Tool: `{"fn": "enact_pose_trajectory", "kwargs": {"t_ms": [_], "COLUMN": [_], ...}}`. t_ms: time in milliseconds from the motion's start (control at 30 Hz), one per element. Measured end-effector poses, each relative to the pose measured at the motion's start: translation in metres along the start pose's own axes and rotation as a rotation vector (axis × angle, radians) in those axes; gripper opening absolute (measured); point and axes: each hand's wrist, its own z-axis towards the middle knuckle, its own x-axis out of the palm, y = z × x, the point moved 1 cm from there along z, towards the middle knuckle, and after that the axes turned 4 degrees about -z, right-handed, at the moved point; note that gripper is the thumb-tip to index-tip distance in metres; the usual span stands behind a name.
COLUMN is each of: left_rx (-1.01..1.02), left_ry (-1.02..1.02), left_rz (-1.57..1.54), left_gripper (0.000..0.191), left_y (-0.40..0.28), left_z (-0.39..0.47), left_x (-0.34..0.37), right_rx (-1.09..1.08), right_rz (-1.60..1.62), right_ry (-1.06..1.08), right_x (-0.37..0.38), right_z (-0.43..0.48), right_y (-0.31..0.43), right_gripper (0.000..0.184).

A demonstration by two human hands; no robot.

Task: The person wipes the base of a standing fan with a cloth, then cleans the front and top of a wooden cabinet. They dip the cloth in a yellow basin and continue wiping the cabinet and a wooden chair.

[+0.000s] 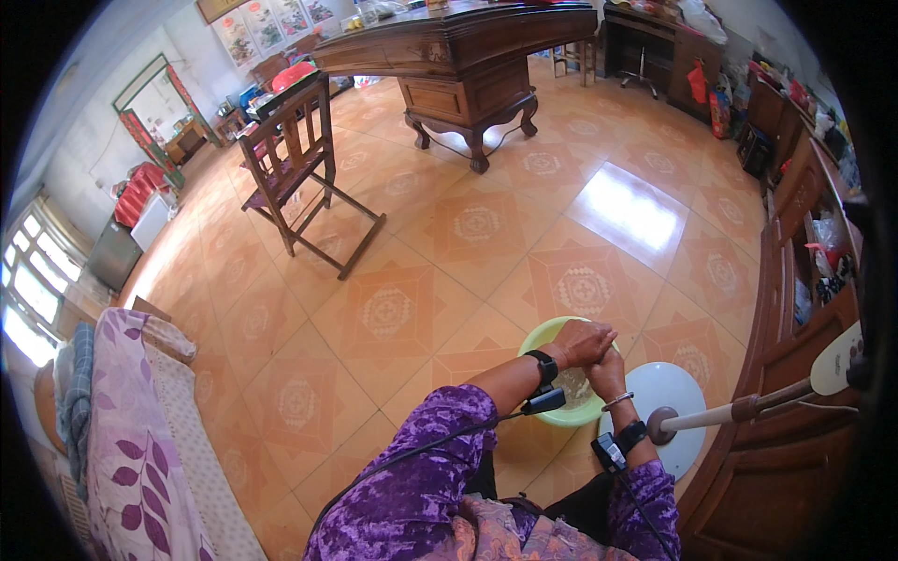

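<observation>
A light green plastic basin [531,342] sits on the tiled floor in front of me, with cloudy liquid and some pale matter inside it. Over the far part of the basin, my left hand [581,342] is curled and pressed against my right hand [606,366], which comes in from the right and is clenched too. Anything between the two hands is hidden by the fingers. Both wrists wear black straps with small devices and cables, and a metal bangle [618,401] circles the right wrist.
Close to the basin's right stands the round white base [680,400] of a pole stand. A wooden cabinet [786,428] runs along the right. Ahead are a wooden chair [295,154] and a large carved table [456,49]. A purple leaf-patterned cloth [133,435] hangs at the left.
</observation>
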Motion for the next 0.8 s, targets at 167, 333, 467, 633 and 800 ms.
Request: {"fn": "enact_pose_trajectory", "kwargs": {"t_ms": [167,333,467,633,800], "left_rx": [-0.078,-0.225,-0.315,-0.258,-0.426], "left_ry": [0.03,0.012,-0.004,-0.016,0.075], "left_rz": [-0.108,-0.16,-0.175,-0.401,-1.051], "left_gripper": [0.045,0.049,0.051,0.056,0.088], "left_y": [0.002,-0.003,-0.013,0.013,0.013], "left_z": [-0.003,-0.008,-0.005,0.01,0.011], "left_x": [0.009,0.012,0.018,-0.009,-0.039], "right_rx": [0.104,0.144,0.106,0.313,0.335], "right_rz": [-0.208,-0.349,-0.224,0.323,1.049], "right_ry": [0.014,-0.034,-0.059,0.085,0.351], "right_x": [-0.004,-0.007,-0.017,-0.029,-0.052], "right_z": [-0.006,-0.018,-0.017,-0.011,-0.028], "right_y": [0.01,0.019,0.018,0.021,0.054], "right_gripper": [0.035,0.047,0.037,0.019,0.027]}}
